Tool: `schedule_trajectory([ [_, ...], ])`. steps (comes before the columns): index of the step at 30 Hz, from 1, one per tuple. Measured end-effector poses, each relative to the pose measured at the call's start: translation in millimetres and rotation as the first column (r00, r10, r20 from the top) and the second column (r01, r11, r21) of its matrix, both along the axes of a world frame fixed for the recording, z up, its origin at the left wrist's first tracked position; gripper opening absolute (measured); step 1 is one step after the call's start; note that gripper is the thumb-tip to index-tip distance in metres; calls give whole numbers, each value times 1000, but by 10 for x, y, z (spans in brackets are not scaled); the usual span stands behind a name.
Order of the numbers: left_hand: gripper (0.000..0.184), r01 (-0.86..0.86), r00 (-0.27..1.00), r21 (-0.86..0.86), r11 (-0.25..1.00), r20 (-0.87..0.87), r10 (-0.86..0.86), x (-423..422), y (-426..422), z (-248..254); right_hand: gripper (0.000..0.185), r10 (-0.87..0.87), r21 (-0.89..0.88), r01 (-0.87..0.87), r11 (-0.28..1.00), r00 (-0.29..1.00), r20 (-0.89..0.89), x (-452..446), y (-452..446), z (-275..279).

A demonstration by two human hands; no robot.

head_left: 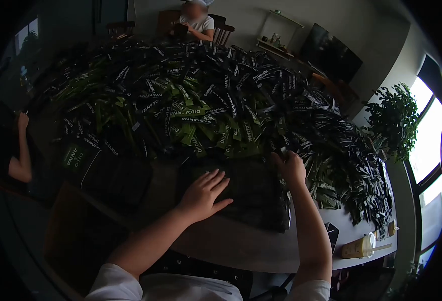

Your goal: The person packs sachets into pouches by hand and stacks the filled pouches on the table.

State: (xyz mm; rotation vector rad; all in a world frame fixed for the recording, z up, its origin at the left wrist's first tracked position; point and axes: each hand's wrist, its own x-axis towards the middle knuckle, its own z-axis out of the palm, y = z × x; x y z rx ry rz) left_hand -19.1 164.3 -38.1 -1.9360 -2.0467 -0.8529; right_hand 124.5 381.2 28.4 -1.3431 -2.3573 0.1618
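My left hand (206,194) lies flat with its fingers spread on a large dark plastic bag (251,200) in front of me. At the bag's upper right corner, my right hand (291,166) is closed, its fingertips against the edge of the sachet pile. A small pale tip shows at those fingers, but I cannot tell whether it belongs to a sachet or to the bag. Beyond both hands spreads a big heap of black and green stick sachets (201,118) with white lettering.
Another dark printed bag (115,175) lies to the left. A lidded drink cup with a straw (359,248) rests on its side by the table edge (281,258), near a phone (332,236). One person (199,25) sits across the table, another (10,145) at the left.
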Motion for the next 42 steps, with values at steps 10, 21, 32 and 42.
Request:
schedule_trajectory([
  [10,32,49,957,128,991,277,-83,-63,-52,70,16,207,227,-43,973,598,-774,203,79,175],
  [21,46,17,978,156,988,204,-49,53,-189,257,11,116,166,77,983,444,-888,1482,-1828,-438],
  [32,53,305,914,207,930,212,-347,599,-885,274,19,4,-59,-108,992,509,-861,1573,-2226,-712],
  [42,43,499,850,-97,861,248,-464,922,-1175,131,31,-254,-536,-370,759,590,-767,1108,-2618,-471],
])
